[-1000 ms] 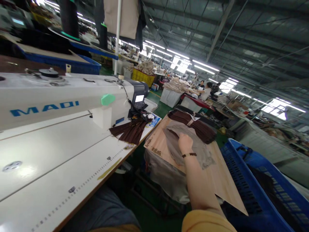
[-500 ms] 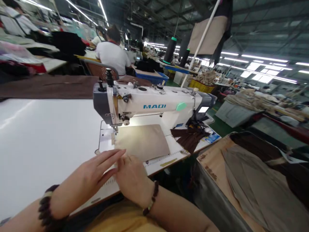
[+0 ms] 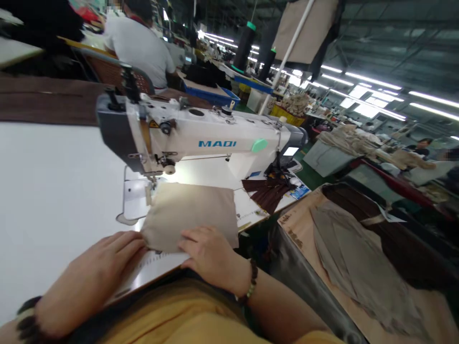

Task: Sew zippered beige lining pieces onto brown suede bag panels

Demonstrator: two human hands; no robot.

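A beige fabric piece (image 3: 193, 205) lies on the white sewing table, its far left corner by the needle and presser foot of the sewing machine (image 3: 222, 131). My left hand (image 3: 96, 272) is at the near left corner of the fabric, fingers together and closed on that corner; its thumb is hidden. Over the fabric's near edge rests my right hand (image 3: 215, 258), its fingers lying on the cloth and its thumb spread apart towards the table edge. The machine's lamp lights the cloth near the needle.
Dark brown scraps (image 3: 265, 193) lie right of the machine bed. Brown cloth (image 3: 46, 100) runs along the table's far side. At the right, a wooden board (image 3: 299, 224) holds grey-brown fabric pieces (image 3: 355, 258). A person in a white shirt (image 3: 139, 50) sits beyond the machine.
My hands, together before at the fabric's near left corner, are now apart: the right has moved right onto the cloth. The fabric has turned slightly and come nearer. The view has shifted.
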